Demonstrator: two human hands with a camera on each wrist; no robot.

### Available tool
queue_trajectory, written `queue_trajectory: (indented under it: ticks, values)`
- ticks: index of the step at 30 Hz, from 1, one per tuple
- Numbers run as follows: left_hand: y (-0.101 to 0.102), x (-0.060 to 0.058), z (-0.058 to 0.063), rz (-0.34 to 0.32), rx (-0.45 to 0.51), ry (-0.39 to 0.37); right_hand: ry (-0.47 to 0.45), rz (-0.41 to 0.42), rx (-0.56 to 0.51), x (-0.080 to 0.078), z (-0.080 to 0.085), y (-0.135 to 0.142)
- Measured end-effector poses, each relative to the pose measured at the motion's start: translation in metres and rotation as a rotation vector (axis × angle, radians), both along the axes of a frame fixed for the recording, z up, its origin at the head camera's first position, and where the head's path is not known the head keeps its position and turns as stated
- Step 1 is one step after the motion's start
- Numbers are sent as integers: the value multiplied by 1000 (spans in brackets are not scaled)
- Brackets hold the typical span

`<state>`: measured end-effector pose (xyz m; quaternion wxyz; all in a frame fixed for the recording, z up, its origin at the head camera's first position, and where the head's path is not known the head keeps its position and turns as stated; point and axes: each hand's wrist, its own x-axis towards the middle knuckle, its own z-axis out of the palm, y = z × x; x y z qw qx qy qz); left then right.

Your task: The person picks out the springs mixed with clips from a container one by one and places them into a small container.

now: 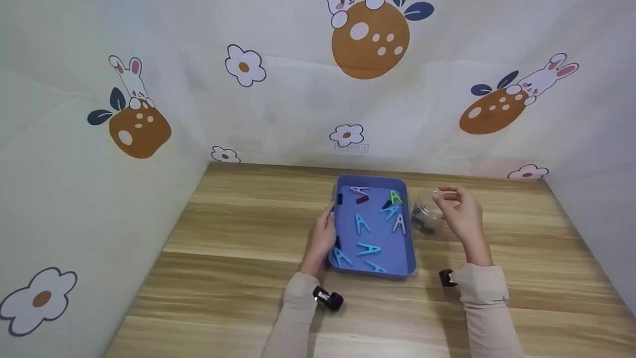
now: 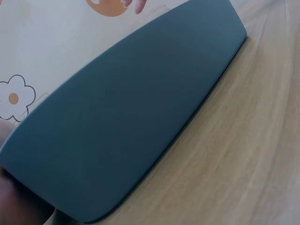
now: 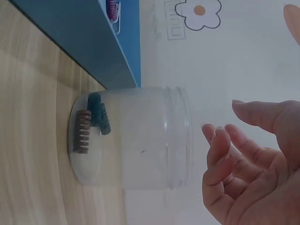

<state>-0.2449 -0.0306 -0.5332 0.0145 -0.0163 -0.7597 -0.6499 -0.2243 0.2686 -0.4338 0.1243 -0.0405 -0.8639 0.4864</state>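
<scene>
A blue rectangular tray [image 1: 382,233] lies on the wooden table, with several clothespins in light blue, green and pale lilac spread inside, such as a blue clothespin [image 1: 369,249]. Among them are small dark pieces and a dark red piece [image 1: 362,199]. My left hand [image 1: 324,236] grips the tray's left wall; part of it shows blurred at the tray's corner in the left wrist view. Right of the tray stands a clear lidless jar [image 3: 145,140] with a few coil springs [image 3: 82,132] at its bottom. My right hand [image 1: 463,214] is just beside the jar's mouth, thumb and fingers apart, holding nothing.
The wooden table [image 1: 238,219] meets a pale patterned sheet [image 1: 288,109] at the back and both sides. The tray's right wall stands close to the jar. A black wrist camera [image 1: 329,299] sits on the left sleeve, another [image 1: 447,278] on the right.
</scene>
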Motion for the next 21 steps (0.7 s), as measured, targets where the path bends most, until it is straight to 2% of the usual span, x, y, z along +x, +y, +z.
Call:
queue_trajectory:
  ticks: [5,11,21]
  values:
    - [1,-2,-2,-8,25,5,12,11,3,-2,6,-11]
    - [1,-1,-1,-7,5,0,29,40,32,-6,11,-22]
    - [-1,0,0,-14,7,-14,47,70,75,-13,7,-38]
